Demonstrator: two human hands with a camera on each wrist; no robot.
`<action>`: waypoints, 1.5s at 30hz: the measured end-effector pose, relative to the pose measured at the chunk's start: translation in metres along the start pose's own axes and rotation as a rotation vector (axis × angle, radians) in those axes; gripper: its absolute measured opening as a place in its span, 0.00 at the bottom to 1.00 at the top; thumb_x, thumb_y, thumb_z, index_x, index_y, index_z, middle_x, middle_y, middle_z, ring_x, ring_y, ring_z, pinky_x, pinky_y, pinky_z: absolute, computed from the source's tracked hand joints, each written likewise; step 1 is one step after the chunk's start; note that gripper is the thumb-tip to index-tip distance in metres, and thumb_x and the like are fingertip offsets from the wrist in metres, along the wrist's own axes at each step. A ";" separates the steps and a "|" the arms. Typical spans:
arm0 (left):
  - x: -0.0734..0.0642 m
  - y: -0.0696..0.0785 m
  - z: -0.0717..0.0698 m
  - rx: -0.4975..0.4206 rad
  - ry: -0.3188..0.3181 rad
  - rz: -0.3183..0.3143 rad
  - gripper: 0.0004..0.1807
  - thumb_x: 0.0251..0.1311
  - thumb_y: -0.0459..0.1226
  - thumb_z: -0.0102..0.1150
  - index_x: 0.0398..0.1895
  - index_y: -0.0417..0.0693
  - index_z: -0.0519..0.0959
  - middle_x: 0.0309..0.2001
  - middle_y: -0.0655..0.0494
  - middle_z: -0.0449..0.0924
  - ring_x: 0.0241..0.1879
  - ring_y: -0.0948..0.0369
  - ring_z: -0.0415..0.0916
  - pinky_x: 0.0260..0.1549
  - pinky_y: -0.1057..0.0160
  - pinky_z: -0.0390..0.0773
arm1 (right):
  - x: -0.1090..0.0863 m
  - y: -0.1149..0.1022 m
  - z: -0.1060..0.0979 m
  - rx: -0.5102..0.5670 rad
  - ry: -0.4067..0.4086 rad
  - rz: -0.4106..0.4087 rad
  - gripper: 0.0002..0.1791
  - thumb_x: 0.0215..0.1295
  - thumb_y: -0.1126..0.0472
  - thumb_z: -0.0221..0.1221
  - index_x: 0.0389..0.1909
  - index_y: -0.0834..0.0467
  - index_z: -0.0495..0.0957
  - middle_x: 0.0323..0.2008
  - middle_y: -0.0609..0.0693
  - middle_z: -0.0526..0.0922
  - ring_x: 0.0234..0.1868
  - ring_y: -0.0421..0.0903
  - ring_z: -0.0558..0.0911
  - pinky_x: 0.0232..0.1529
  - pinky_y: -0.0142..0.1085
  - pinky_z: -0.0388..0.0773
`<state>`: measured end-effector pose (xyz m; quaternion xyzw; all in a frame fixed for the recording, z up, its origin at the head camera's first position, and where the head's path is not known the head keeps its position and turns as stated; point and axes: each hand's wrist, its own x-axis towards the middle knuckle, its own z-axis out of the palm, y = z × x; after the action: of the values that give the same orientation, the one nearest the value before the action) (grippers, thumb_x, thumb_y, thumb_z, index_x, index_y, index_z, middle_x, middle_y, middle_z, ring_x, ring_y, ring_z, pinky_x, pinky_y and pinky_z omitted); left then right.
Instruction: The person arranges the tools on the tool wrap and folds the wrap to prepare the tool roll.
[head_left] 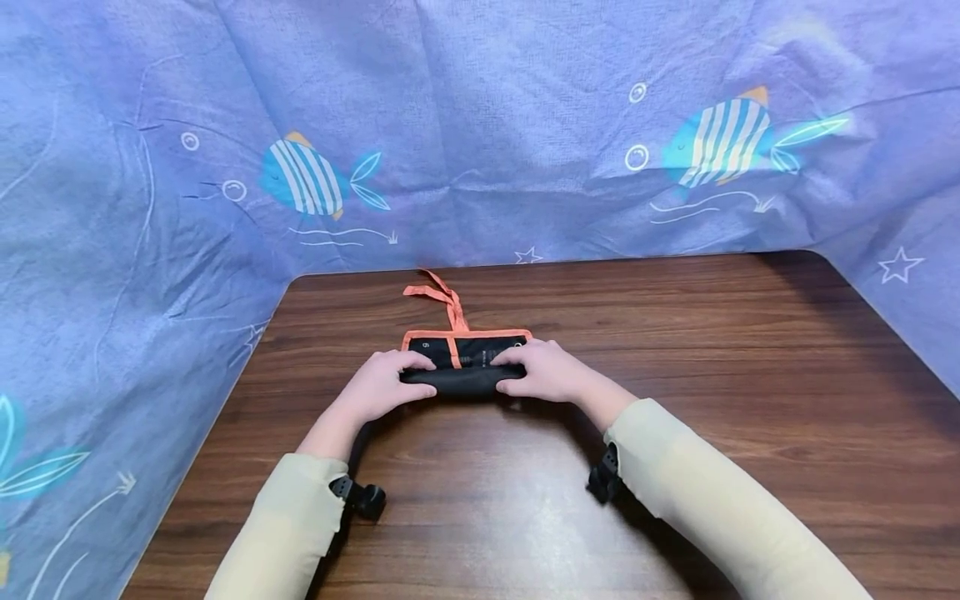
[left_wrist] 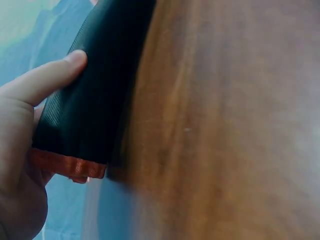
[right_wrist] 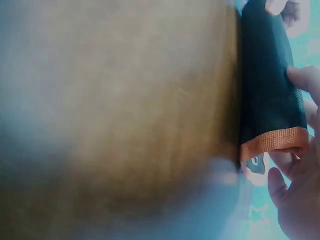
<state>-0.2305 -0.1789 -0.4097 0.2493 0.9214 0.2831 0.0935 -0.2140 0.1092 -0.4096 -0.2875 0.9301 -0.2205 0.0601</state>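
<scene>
A black fabric tool roll (head_left: 467, 383) with orange edging lies partly rolled up near the middle of the table. Its far part is flat, with printed marks and an orange strap (head_left: 454, 310) trailing toward the back edge. My left hand (head_left: 386, 383) grips the left end of the rolled part, thumb on the near side and fingers beyond it. At the opposite end my right hand (head_left: 546, 372) holds the roll in a similar way. Both wrist views show a thumb pressed on the black cloth beside an orange-trimmed end. Whatever lies inside the roll is hidden.
The dark wooden table (head_left: 675, 358) extends widely to the right and toward the front. A blue curtain (head_left: 480, 125) with fish prints hangs along the back and both sides. A small black camera (head_left: 369, 502) is strapped at the left wrist.
</scene>
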 end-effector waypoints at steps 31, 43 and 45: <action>0.023 -0.020 -0.002 -0.071 0.091 -0.016 0.21 0.60 0.50 0.58 0.55 0.55 0.77 0.57 0.53 0.71 0.59 0.52 0.65 0.58 0.46 0.60 | 0.030 0.010 -0.007 0.084 0.046 0.056 0.18 0.66 0.51 0.54 0.55 0.51 0.78 0.53 0.50 0.78 0.56 0.50 0.74 0.58 0.45 0.65; 0.022 -0.021 0.004 -0.052 0.125 0.006 0.20 0.63 0.48 0.55 0.55 0.52 0.78 0.53 0.51 0.72 0.54 0.50 0.62 0.54 0.47 0.60 | 0.017 0.010 -0.001 -0.159 0.222 -0.093 0.24 0.60 0.43 0.59 0.57 0.45 0.75 0.49 0.50 0.76 0.50 0.51 0.72 0.46 0.49 0.64; 0.023 -0.020 0.005 -0.048 0.149 0.015 0.19 0.63 0.48 0.55 0.55 0.52 0.77 0.54 0.51 0.73 0.56 0.50 0.63 0.55 0.48 0.59 | 0.013 0.011 -0.001 -0.216 0.205 -0.117 0.29 0.56 0.40 0.61 0.59 0.44 0.73 0.49 0.49 0.75 0.50 0.51 0.71 0.46 0.49 0.63</action>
<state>-0.2566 -0.1794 -0.4263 0.2321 0.9169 0.3234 0.0282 -0.2308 0.1101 -0.4137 -0.3220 0.9313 -0.1505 -0.0794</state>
